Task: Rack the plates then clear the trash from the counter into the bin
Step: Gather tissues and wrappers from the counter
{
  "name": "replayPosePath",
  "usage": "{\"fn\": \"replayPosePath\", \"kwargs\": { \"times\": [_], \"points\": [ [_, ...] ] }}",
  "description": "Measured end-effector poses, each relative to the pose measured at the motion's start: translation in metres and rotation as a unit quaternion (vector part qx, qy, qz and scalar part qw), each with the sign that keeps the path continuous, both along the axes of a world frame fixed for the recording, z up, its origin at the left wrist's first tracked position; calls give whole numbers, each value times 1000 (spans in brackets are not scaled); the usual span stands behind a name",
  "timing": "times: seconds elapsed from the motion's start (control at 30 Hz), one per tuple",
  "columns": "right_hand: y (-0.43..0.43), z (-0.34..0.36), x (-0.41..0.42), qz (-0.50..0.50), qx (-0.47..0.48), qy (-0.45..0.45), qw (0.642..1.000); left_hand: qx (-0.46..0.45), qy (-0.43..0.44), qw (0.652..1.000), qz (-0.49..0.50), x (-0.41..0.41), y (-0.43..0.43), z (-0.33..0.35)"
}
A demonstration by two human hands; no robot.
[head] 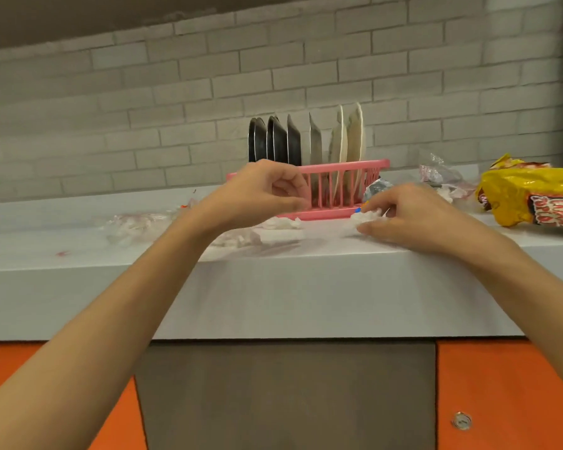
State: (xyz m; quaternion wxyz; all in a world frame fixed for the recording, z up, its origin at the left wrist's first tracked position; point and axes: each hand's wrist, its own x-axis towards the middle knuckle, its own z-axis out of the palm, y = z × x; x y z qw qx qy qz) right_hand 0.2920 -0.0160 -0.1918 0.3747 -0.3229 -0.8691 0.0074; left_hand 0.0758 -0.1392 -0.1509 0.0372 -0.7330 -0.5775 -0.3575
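Plates (294, 141) stand in the pink rack (348, 165) at twelve o'clock, so trash-clearing is the step in hand. The right hand (410, 216) pinches a crumpled tissue (366, 218); the left hand (264, 190) curls by the rack, grip unclear. Next, I judge, comes carrying it to the bin, unseen here; the yellow snack bag (530, 196) at three o'clock bears upside-down lettering I cannot read.

The rack (342, 185) is candy pink, holding glossy black plates (273, 139) at its left end, dull grey plates (315, 141) in its middle and cream plates (355, 134) at its right end, with a grey brick wall (143, 92) behind it. Before the rack lies a white tissue wad (364, 219), to its left clear wrappers (134, 222) flecked red, well to its right a yellow snack bag (527, 196) lettered red and white; the counter (306, 287) under it is pale blue-grey, above orange cabinet doors (507, 401)
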Motion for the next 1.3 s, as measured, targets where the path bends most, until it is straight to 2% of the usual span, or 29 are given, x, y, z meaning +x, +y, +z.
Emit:
{"fn": "replayPosePath", "kwargs": {
  "times": [0.07, 0.13, 0.27, 0.57, 0.73, 0.87, 1.03, 1.17, 1.3],
  "points": [
    [2, 1, -3, 2, -8, -39, 999, 12, 45, 996, 82, -17, -12, -1],
    [0, 1, -6, 32, -55, -58, 996, -16, 92, 984, 152, -31, -20, -6],
    [-10, 0, -6, 39, -85, -109, 990, -84, 135, 966, 204, -46, -30, -21],
    [-28, 0, -7, 33, 13, -44, 998, 4, 119, 975, 190, -43, -34, -32],
    [-40, -1, -3, 48, 10, -40, 998, 69, 103, 979, 164, -37, -31, -31],
    [-39, -4, 1, 69, 5, -76, 995, 99, 78, 987, 97, -25, -20, -35],
    [-43, -9, 6, 102, 0, -75, 992, 34, 104, 992, 57, -11, -9, -37],
    [-44, -7, 6, 97, 33, -59, 993, -33, 75, 996, 34, -9, -8, -28],
    [-44, 0, 4, 86, 64, -96, 990, -139, 46, 989, 23, -13, -5, -9]
  ]
}}
